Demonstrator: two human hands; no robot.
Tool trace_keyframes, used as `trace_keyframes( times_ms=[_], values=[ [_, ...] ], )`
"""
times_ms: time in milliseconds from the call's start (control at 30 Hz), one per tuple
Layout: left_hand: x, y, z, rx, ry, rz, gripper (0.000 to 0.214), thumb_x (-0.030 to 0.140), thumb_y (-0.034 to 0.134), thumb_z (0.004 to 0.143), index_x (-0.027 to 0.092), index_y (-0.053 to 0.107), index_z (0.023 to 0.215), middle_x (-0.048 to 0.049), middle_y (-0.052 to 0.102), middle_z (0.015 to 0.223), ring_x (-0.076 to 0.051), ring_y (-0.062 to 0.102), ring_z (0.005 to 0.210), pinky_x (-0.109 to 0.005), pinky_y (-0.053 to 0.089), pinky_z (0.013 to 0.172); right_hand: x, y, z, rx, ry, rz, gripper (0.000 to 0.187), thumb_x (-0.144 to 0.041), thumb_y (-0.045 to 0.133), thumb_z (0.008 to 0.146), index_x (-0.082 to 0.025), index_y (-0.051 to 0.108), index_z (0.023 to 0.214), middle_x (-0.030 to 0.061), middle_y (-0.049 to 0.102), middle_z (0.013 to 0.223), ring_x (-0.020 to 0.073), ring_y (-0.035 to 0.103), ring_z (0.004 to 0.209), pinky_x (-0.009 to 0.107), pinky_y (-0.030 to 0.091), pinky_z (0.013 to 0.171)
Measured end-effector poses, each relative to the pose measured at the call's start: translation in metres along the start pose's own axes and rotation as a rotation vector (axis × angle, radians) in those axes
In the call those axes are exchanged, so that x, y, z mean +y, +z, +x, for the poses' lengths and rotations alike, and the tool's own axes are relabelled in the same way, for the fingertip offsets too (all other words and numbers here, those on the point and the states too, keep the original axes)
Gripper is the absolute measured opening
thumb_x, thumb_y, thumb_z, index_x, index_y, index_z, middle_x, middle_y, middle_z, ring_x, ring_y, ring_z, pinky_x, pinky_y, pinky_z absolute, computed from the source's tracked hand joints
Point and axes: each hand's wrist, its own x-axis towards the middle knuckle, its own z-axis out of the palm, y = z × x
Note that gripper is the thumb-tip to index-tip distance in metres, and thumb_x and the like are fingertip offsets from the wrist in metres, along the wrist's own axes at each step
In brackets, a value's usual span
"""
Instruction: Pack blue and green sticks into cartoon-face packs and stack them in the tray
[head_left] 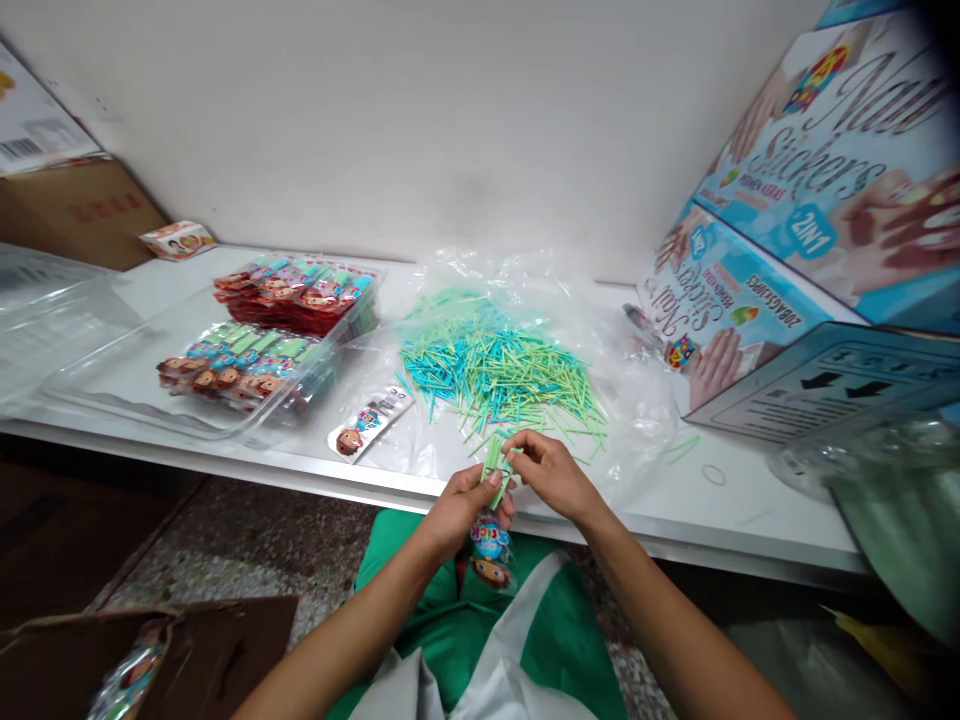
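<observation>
My left hand is closed around a small clear packet with a cartoon face and a bunch of thin green sticks standing out of its top. My right hand pinches the top of that bunch from the right. Both hands hover at the near edge of the white table, just in front of a loose heap of green and blue sticks lying on a clear plastic sheet.
A clear tray at left holds several filled cartoon packets. One packet lies beside the heap. Printed nail-sticker boxes stack at right. Cardboard boxes sit at far left, another one on the floor.
</observation>
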Motion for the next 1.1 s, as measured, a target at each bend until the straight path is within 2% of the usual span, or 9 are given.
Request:
trace_keyframes(
  times_ms=[67, 167, 367, 567, 667, 767, 833, 1100],
  values=[
    [-0.0006, 0.0004, 0.0000, 0.003, -0.017, -0.018, 0.030, 0.042, 0.054, 0.081, 0.012, 0.054, 0.086, -0.0026, 0.060, 0.063, -0.011, 0.054, 0.049, -0.022, 0.039, 0.049, -0.0010, 0.0023, -0.0003, 0.021, 0.004, 0.045, 0.009, -0.017, 0.050, 0.074, -0.018, 0.053, 0.083, -0.0022, 0.055, 0.073, 0.0101, 0.052, 0.062, 0.023, 0.043, 0.057],
    [-0.0003, 0.0015, -0.0004, 0.002, -0.024, -0.020, 0.031, 0.043, 0.055, 0.080, 0.012, 0.055, 0.084, -0.0027, 0.060, 0.063, -0.011, 0.054, 0.048, -0.022, 0.039, 0.049, -0.0019, 0.0044, -0.0013, 0.023, 0.029, 0.083, 0.016, -0.023, 0.051, 0.077, -0.018, 0.053, 0.092, -0.0014, 0.055, 0.075, 0.0113, 0.053, 0.064, 0.024, 0.045, 0.058],
    [0.0027, 0.0034, -0.0009, -0.003, -0.013, 0.027, 0.032, 0.044, 0.055, 0.080, 0.012, 0.054, 0.079, -0.0034, 0.061, 0.062, -0.011, 0.054, 0.049, -0.021, 0.039, 0.050, 0.0006, 0.0035, -0.0030, 0.004, 0.010, -0.022, 0.014, -0.031, 0.052, 0.080, -0.018, 0.055, 0.082, -0.0024, 0.053, 0.069, 0.0106, 0.051, 0.058, 0.024, 0.045, 0.057],
    [0.0002, 0.0028, -0.0011, -0.016, -0.022, 0.001, 0.031, 0.042, 0.054, 0.081, 0.012, 0.055, 0.084, -0.0042, 0.061, 0.064, -0.012, 0.055, 0.051, -0.022, 0.039, 0.049, 0.0027, 0.0053, -0.0028, 0.043, -0.003, -0.128, 0.007, -0.019, 0.048, 0.077, -0.020, 0.053, 0.081, -0.0042, 0.052, 0.066, 0.0101, 0.050, 0.055, 0.023, 0.041, 0.056],
    [-0.0002, 0.0030, -0.0015, -0.028, -0.015, 0.002, 0.031, 0.042, 0.053, 0.082, 0.011, 0.055, 0.080, -0.0046, 0.061, 0.064, -0.012, 0.055, 0.051, -0.021, 0.039, 0.049, 0.0014, 0.0067, -0.0026, 0.051, -0.012, -0.103, 0.011, -0.016, 0.046, 0.076, -0.020, 0.053, 0.084, -0.0033, 0.055, 0.071, 0.0103, 0.051, 0.060, 0.023, 0.042, 0.058],
    [0.0000, 0.0033, -0.0017, -0.030, -0.007, 0.008, 0.030, 0.041, 0.053, 0.082, 0.011, 0.054, 0.079, -0.0044, 0.061, 0.063, -0.011, 0.054, 0.050, -0.021, 0.038, 0.049, -0.0011, 0.0070, -0.0031, 0.061, -0.039, -0.077, 0.013, -0.022, 0.048, 0.079, -0.019, 0.055, 0.090, -0.0016, 0.056, 0.077, 0.0116, 0.053, 0.068, 0.023, 0.042, 0.063],
    [-0.0001, 0.0031, -0.0017, -0.035, -0.008, 0.011, 0.030, 0.041, 0.053, 0.082, 0.012, 0.054, 0.080, -0.0043, 0.061, 0.063, -0.011, 0.054, 0.050, -0.021, 0.038, 0.049, -0.0030, 0.0066, -0.0037, 0.057, -0.050, -0.092, 0.012, -0.025, 0.049, 0.080, -0.018, 0.056, 0.087, -0.0012, 0.056, 0.076, 0.0120, 0.052, 0.069, 0.023, 0.042, 0.064],
    [0.0000, 0.0016, -0.0032, -0.062, -0.011, 0.022, 0.030, 0.042, 0.053, 0.082, 0.012, 0.054, 0.081, -0.0045, 0.061, 0.064, -0.011, 0.054, 0.051, -0.021, 0.038, 0.048, -0.0040, 0.0055, -0.0049, 0.050, -0.025, -0.128, 0.011, -0.028, 0.049, 0.081, -0.019, 0.054, 0.080, -0.0033, 0.052, 0.066, 0.0098, 0.048, 0.055, 0.023, 0.040, 0.055]
  ],
)
